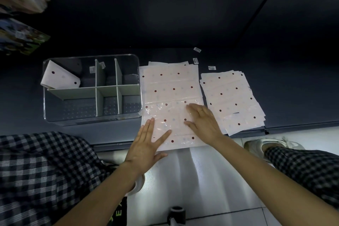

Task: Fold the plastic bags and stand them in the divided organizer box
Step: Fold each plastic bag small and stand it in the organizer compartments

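Observation:
A pale pink plastic bag with red dots (170, 86) lies flat on the dark shelf, on top of other bags. My left hand (146, 145) presses its near left corner with straight fingers. My right hand (203, 121) lies flat on its near right part. To the right rests a fanned stack of several similar bags (233, 101). At the left stands the clear divided organizer box (91, 117) with grey-green dividers. One folded bag (59, 77) leans in its back left compartment.
Small white label stickers (197, 49) lie on the shelf behind the bags. Packaged goods (20, 38) hang at the far left. My checked trouser legs and a white shoe (271, 145) are below on the pale tiled floor.

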`<move>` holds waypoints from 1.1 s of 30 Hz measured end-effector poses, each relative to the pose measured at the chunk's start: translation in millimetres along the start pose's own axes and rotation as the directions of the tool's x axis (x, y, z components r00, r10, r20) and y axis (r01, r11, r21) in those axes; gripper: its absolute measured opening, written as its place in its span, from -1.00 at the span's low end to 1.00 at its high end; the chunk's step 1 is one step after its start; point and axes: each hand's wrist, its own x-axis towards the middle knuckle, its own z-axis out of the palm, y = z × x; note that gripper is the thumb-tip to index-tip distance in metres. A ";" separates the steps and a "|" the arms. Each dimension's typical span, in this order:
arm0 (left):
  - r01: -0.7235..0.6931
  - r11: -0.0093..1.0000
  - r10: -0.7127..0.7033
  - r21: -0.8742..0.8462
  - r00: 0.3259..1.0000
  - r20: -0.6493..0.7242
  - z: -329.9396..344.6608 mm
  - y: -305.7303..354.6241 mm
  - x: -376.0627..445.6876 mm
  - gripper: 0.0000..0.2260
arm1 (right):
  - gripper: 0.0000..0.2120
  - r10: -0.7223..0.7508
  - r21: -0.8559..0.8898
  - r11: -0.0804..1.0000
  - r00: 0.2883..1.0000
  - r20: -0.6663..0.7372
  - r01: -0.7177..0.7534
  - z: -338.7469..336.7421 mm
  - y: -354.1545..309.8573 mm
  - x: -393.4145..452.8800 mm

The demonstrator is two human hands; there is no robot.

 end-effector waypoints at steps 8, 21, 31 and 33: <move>-0.007 1.000 0.008 -0.013 0.999 0.049 -6.2 -0.8 -0.6 -0.34 | -0.63 -0.002 0.132 0.990 0.938 0.345 -0.046 -23.6 -25.4 53.8; 0.130 0.278 -0.574 -0.952 0.817 -0.056 -82.2 15.5 5.9 -0.65 | -0.93 0.151 0.832 0.449 0.945 0.290 -0.327 -72.2 -39.3 18.9; 0.030 -0.330 -0.380 -0.943 0.911 0.162 -125.1 19.5 -2.9 -0.89 | -0.85 0.141 0.949 0.122 0.951 0.275 -0.292 -94.6 -81.3 -20.3; 0.040 -0.297 -0.378 -0.954 0.912 0.156 -128.4 14.4 -7.3 -0.91 | -0.92 0.162 0.950 0.208 0.966 0.201 -0.233 -98.2 -81.9 -23.5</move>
